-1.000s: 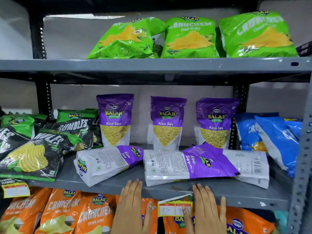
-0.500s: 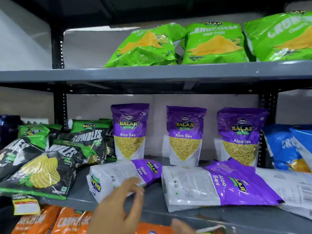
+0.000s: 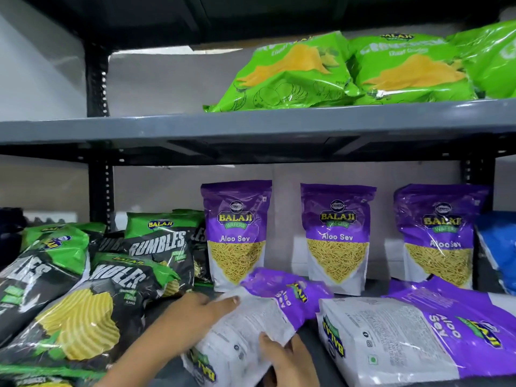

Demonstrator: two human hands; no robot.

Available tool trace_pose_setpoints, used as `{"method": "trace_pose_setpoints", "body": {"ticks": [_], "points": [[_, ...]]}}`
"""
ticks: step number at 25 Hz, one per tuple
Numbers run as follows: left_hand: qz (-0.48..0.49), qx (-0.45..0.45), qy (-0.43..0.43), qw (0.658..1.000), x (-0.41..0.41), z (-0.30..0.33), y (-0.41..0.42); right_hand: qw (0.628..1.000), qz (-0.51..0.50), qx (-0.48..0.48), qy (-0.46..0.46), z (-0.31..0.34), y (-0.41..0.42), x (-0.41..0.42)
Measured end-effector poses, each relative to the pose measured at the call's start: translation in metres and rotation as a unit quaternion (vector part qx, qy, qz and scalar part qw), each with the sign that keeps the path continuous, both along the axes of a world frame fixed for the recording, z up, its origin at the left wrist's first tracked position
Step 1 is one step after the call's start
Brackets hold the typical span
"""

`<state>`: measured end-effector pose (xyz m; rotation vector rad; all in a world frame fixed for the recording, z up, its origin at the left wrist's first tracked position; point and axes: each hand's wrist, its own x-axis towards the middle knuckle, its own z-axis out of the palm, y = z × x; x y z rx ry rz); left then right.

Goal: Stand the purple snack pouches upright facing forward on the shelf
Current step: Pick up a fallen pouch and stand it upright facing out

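Three purple Aloo Sev pouches stand upright at the back of the middle shelf: left (image 3: 237, 236), middle (image 3: 336, 236), right (image 3: 439, 236). In front of them a purple and white pouch (image 3: 259, 319) lies on its side, back face up. My left hand (image 3: 195, 311) grips its upper left edge, and my right hand (image 3: 287, 358) holds its lower right edge. A second lying pouch (image 3: 405, 336) rests to the right, and part of another purple pouch (image 3: 413, 289) shows behind it.
Black and green Rumbles chip bags (image 3: 83, 297) pile up on the left of the shelf. A blue bag (image 3: 499, 247) sits at the far right. Green chip bags (image 3: 349, 71) lie on the upper grey shelf (image 3: 139, 129). Black uprights (image 3: 97, 79) frame the rack.
Both hands rose from the shelf's front edge and took hold of the left lying pouch, which has tilted. The view moved closer and to the left.
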<state>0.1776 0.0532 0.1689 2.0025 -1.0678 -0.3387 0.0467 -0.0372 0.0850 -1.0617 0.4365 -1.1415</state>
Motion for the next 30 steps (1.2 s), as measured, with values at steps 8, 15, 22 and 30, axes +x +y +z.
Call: {"method": "trace_pose_setpoints", "body": {"ticks": [8, 15, 22, 30], "points": [[-0.054, -0.301, 0.100, 0.947, 0.014, -0.032, -0.018, 0.962, 0.021, -0.273, 0.019, 0.025, -0.017, 0.017], [-0.073, -0.297, 0.196, 0.932, 0.042, -0.061, -0.042, 0.954, -0.059, -0.284, 0.073, 0.013, -0.058, 0.025], [-0.109, -0.280, 0.228, 0.926, 0.037, -0.063, -0.038, 0.909, -0.103, -0.356, 0.190, 0.013, -0.042, 0.024], [-0.011, -0.306, 0.249, 0.919, 0.057, -0.063, -0.048, 0.908, 0.000, -0.300, 0.291, 0.018, -0.032, 0.022]]}}
